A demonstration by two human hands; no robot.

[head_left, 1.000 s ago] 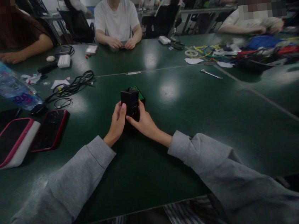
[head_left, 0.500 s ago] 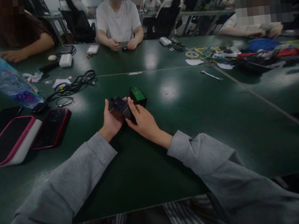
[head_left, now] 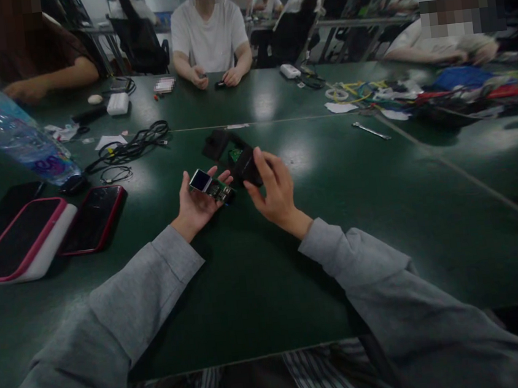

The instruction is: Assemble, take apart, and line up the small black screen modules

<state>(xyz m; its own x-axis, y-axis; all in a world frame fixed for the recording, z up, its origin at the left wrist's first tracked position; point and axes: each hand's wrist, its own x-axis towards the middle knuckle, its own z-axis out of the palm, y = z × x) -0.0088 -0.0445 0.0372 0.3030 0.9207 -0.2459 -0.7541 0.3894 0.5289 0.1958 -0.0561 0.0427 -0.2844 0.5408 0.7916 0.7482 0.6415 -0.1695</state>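
A: Head view. What's the left hand doing?

B: Palm up, fingers spread, not gripping. A green circuit board with a small dark square screen lies across it, above the dark green counter, between the near edge and the long pale seam.

A: And the right hand?

B: Thumb and fingers clamped on a black plastic shell, just right of the board.

A: What changed?

B: Half a second ago both hands were around one dark device. Now the board sits bare on the left palm, and a flat black plastic piece lies on the counter beyond it, near the seam. My read: board and casing are now separate.

A: Any other board?

B: One in a black box on the counter, partly behind the shell. Can't tell if they touch.

A: Rest?

B: Toward the left: red-edged black phone, clear plastic bottle, coiled black cable. Right, short of the seam: silver metal wrench. Person in a white T-shirt at the far edge.
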